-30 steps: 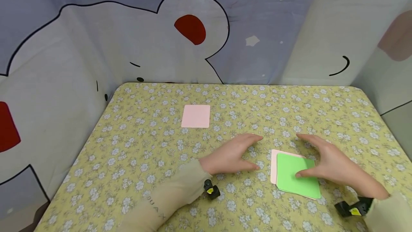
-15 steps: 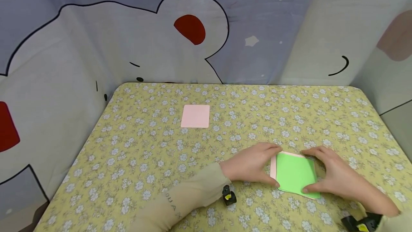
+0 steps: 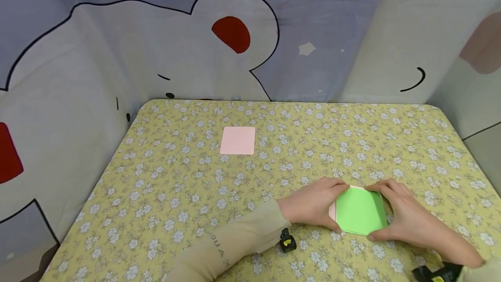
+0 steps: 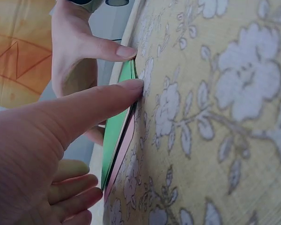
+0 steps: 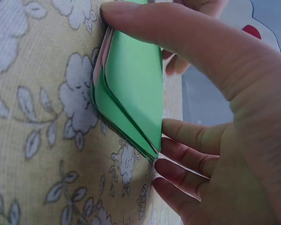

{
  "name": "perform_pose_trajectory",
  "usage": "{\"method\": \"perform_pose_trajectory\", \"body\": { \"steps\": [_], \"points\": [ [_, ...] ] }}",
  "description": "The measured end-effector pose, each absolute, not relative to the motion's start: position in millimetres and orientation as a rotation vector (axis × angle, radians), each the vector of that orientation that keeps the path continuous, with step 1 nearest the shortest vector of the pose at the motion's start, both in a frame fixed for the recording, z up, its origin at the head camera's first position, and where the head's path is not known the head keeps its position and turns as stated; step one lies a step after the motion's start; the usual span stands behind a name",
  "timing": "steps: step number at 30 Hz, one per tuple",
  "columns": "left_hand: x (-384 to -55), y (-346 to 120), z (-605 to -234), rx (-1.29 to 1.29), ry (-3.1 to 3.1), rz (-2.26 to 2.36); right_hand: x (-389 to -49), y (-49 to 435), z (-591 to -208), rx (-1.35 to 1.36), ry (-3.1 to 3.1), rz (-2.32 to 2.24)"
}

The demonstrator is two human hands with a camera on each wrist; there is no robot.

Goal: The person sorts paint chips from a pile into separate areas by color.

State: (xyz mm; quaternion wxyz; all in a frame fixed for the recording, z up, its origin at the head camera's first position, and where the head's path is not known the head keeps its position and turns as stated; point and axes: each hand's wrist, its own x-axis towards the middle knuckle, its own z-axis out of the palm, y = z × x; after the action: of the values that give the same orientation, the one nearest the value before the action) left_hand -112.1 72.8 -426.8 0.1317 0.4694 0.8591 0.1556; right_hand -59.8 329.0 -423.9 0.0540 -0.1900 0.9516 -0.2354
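Note:
A small stack of square cards with rounded corners lies on the table, a green card (image 3: 359, 210) on top and the edge of a pink card (image 3: 332, 212) showing at its left. My left hand (image 3: 315, 203) grips the stack's left side, thumb at the near corner and fingers at the far edge. On the opposite side my right hand (image 3: 405, 214) holds it the same way, and the green card's right side bows upward. Several layers, green (image 5: 136, 79) and pink, fan apart slightly in the right wrist view. The left thumb (image 4: 103, 105) presses the edges.
A single pink card (image 3: 237, 140) lies flat farther back, left of the stack. The yellow floral tablecloth (image 3: 176, 212) covers the table. A printed curtain (image 3: 156, 47) hangs behind and along the sides.
My left hand has come rightward onto the stack. My right hand's thumb has slid from the green top to the near corner. The stack's edges now look more even.

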Motion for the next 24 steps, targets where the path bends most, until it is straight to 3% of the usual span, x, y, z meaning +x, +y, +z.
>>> {"method": "perform_pose_trajectory", "body": {
  "steps": [24],
  "points": [
    [-116.1, 66.7, -428.9, 1.352, 2.555, 0.483, -62.9, 320.8, -415.0, -0.62, 2.931, -0.683]
  ]
}}
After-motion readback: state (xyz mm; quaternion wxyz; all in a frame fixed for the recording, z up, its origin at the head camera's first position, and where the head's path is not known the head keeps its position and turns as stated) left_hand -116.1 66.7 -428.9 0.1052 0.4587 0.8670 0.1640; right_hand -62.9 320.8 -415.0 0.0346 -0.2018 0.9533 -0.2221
